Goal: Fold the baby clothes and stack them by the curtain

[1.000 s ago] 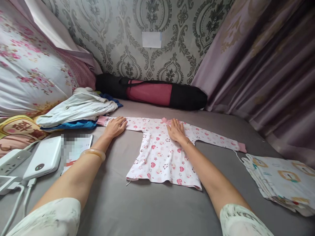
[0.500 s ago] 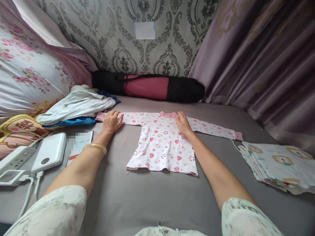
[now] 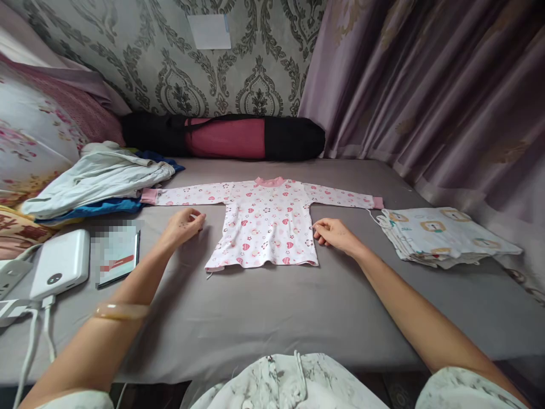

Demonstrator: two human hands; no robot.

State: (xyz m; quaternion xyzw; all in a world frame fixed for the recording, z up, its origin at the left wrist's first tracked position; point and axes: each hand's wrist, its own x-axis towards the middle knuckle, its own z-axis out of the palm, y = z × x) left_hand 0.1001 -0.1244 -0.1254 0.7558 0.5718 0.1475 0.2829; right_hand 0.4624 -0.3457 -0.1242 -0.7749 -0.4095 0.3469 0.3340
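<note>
A small white long-sleeved shirt [image 3: 268,227] with pink hearts, a pink collar and pink cuffs lies flat, both sleeves spread sideways. My right hand [image 3: 336,236] is at the shirt's right side edge, thumb and forefinger pinched together on the fabric there. Off the shirt's left side, below the left sleeve, my left hand [image 3: 183,227] hovers with fingers loosely bent and nothing in them. A bangle circles my left forearm.
Folded patterned clothes [image 3: 447,233] are stacked at the right. A pile of clothes [image 3: 97,176], a phone [image 3: 123,255] and a white power bank [image 3: 62,264] with cables are at the left. A black and pink long bag [image 3: 225,138] lies along the wall.
Both hands have come off the left sleeve and collar and moved nearer to me, the right one to the shirt's side edge. The view has shifted to the right and down.
</note>
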